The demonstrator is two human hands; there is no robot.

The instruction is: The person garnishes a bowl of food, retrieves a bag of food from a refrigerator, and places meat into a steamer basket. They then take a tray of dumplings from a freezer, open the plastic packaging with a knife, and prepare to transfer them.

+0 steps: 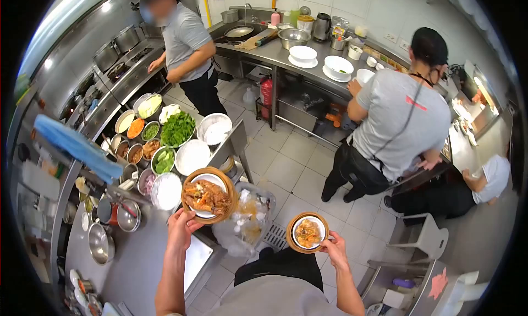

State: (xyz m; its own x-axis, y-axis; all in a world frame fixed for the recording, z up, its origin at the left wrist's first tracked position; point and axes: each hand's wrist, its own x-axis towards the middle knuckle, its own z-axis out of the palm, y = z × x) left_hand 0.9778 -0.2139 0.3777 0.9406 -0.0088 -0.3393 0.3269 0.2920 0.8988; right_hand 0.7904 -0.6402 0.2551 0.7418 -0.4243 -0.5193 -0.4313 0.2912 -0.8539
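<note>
My left hand (181, 229) grips the lower left rim of a larger round bamboo steamer (234, 197). Inside it sits a white dish of reddish-brown saucy food (207, 198). In my right hand (335, 250) is a smaller bamboo steamer (290, 240), held by its right edge. Its white bowl carries orange-yellow food (307, 233). Both steamers are up in front of my body, apart from each other, the left one higher and near the bowls on the counter. The fingers under each steamer are partly hidden.
Bowls of chopped vegetables, with leafy greens (178, 129), crowd the left counter (137, 261). A bagged bin (247, 217) stands beside it. One co-worker (187, 41) is at the back left, another (401, 112) by the back counter, and a third person (467, 187) near a white chair (421, 236).
</note>
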